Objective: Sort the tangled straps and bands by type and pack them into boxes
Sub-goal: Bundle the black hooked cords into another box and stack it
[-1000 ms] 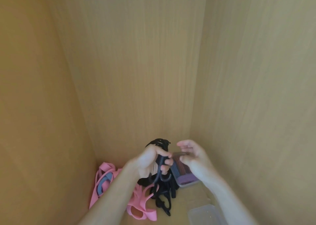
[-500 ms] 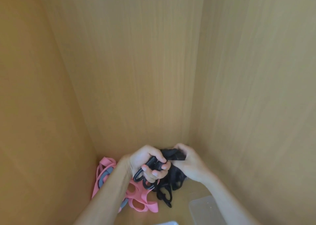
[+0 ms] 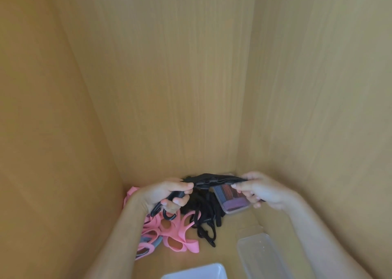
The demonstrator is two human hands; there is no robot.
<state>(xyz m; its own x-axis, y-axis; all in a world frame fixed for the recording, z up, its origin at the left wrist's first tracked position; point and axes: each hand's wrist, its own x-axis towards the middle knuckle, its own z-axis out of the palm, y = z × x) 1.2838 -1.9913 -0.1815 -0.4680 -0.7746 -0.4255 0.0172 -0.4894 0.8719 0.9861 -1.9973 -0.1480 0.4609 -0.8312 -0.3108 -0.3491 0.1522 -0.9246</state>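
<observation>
Now left hand [image 3: 167, 196] and right hand [image 3: 257, 190] both grip black strap [image 3: 214, 181], stretched flat between them above tangled pile.

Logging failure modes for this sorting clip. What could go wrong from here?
1. The black strap is stretched between the left hand and the right hand. The left hand also grips dark loops that hang toward the black pile, so a pull may drag tangled pieces along.
2. Those loops hang over the pink bands and could snag them, mixing types.
3. The strap hangs just above the filled clear box, so a tug might knock it.
</observation>
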